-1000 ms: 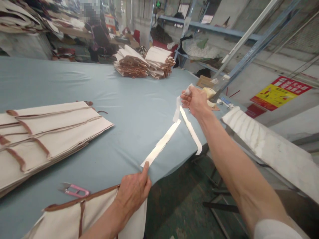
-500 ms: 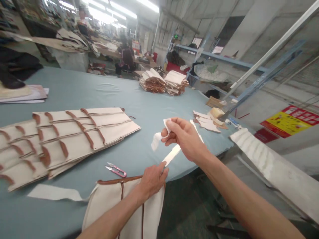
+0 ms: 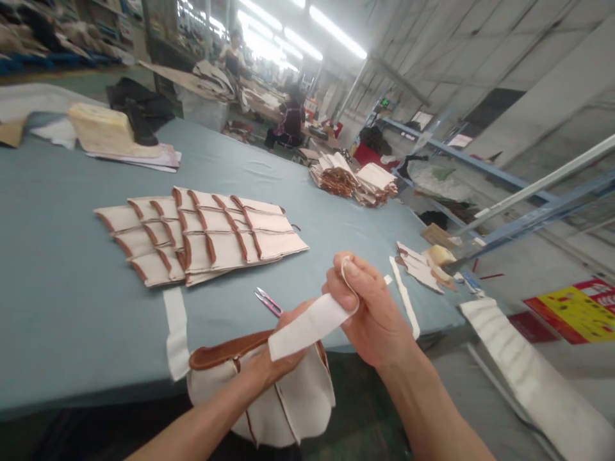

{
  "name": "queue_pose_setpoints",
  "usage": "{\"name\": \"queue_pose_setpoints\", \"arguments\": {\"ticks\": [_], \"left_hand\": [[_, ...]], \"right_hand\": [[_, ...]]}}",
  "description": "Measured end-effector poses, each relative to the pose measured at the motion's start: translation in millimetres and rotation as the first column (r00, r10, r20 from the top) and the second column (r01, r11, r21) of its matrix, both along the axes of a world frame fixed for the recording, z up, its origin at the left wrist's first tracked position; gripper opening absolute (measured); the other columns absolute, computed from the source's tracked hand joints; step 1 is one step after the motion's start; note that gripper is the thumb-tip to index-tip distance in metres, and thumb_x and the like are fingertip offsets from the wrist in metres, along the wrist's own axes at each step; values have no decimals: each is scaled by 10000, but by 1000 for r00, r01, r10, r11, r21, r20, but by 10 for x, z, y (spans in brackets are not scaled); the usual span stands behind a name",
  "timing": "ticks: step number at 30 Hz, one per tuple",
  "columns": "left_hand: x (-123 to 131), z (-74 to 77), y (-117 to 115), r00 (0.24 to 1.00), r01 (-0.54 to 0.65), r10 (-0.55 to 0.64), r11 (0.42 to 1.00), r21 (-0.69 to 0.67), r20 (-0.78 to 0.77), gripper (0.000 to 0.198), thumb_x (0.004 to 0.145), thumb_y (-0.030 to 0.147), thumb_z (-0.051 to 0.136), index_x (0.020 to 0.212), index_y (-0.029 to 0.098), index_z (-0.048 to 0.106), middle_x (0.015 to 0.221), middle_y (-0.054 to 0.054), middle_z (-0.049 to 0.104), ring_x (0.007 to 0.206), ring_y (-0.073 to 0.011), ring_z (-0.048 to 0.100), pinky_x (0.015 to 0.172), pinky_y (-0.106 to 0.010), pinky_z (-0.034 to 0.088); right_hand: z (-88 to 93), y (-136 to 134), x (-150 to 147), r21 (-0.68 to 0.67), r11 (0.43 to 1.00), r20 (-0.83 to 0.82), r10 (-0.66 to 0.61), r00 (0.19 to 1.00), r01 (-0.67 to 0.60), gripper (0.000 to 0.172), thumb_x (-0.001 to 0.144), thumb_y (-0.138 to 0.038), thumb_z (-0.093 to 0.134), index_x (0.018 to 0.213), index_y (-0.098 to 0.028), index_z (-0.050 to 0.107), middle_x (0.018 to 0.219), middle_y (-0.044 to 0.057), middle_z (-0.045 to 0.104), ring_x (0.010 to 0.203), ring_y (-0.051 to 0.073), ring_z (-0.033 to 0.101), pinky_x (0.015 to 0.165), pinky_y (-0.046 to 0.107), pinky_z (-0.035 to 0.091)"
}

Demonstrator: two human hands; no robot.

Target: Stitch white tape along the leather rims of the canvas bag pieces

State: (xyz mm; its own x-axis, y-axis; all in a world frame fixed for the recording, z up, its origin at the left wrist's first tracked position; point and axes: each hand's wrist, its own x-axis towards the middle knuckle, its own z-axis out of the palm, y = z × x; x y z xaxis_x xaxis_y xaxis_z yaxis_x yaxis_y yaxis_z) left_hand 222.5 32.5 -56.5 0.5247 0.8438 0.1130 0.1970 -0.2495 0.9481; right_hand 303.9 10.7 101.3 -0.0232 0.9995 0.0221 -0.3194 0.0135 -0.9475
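My right hand (image 3: 368,307) is closed on a white strip (image 3: 310,326), pinching its upper end between thumb and fingers. The strip's free end slants down across my left hand (image 3: 291,315). That hand's fingertips are hidden behind the strip and my right hand, so their grip cannot be made out. Beneath my left forearm, a cream fabric piece (image 3: 307,410) with brown edging hangs at the table's front edge, curved open at the top. Pink-handled thread snips (image 3: 269,302) lie just beyond my left hand. Another white strip (image 3: 177,336) trails over the edge beside the fabric piece.
Overlapping cream panels with brown trim (image 3: 216,230) lie on the blue-green table (image 3: 96,333). Folded stacks (image 3: 355,179) stand at its far side. A long white strip (image 3: 406,298) and small pieces (image 3: 420,266) lie rightward. Co-workers (image 3: 288,118) are in the background.
My right hand has moved lower and turned, and the strip now stretches left across my left hand. The cream fabric piece has tilted and bunched open. The camera view has swung left.
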Motion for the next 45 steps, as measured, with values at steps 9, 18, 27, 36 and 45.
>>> {"name": "queue_pose_setpoints", "arguments": {"ticks": [9, 18, 27, 36, 45], "left_hand": [[-764, 181, -128, 977, -147, 152, 988, -44, 147, 620, 939, 372, 584, 1525, 179, 533, 1039, -75, 798, 879, -249, 742, 815, -347, 593], [-1177, 376, -324, 960, -9, -19, 995, 98, 278, 303, 895, 278, 594, 1152, 202, 737, 1096, -60, 795, 912, -211, 739, 838, -284, 569], [-1089, 411, -486, 916, 76, -75, 997, 13, 394, 189, 903, 192, 551, 963, 153, 727, 820, -44, 758, 654, -132, 647, 625, -207, 481], [-1181, 309, -498, 949, 27, 17, 991, -134, 315, 288, 991, 268, 512, 893, 128, 744, 763, -50, 749, 647, -131, 644, 613, -191, 488], [-1145, 313, -458, 942, 21, 67, 966, -257, 328, 330, 965, 387, 591, 771, 148, 711, 675, -10, 667, 603, -126, 552, 578, -198, 458]], "right_hand": [[-271, 52, -161, -102, 992, -117, -92, 989, 80, 490, 695, -427, 948, 683, -202, 512, 557, -119, 277, 469, 53, 266, 438, 133, 355], [-785, 61, -228, -327, 928, -215, -259, 942, 181, 561, 540, -388, 1018, 768, -189, 545, 578, -145, 286, 467, 17, 264, 421, 64, 331], [-1377, -296, -227, -401, 895, -31, -227, 973, 196, 581, 616, -568, 922, 692, -230, 456, 563, -123, 304, 459, 69, 301, 406, 191, 330], [-1641, -616, 158, -105, 831, 503, -428, 750, 545, 357, 809, -450, 814, 1017, -192, 683, 967, 66, 729, 909, 229, 659, 755, 331, 523], [-969, -662, -136, 537, 805, 781, -360, 510, -254, 481, 848, -61, 588, 1298, -233, 582, 1327, 135, 675, 1241, 243, 632, 1044, 460, 541]]}}
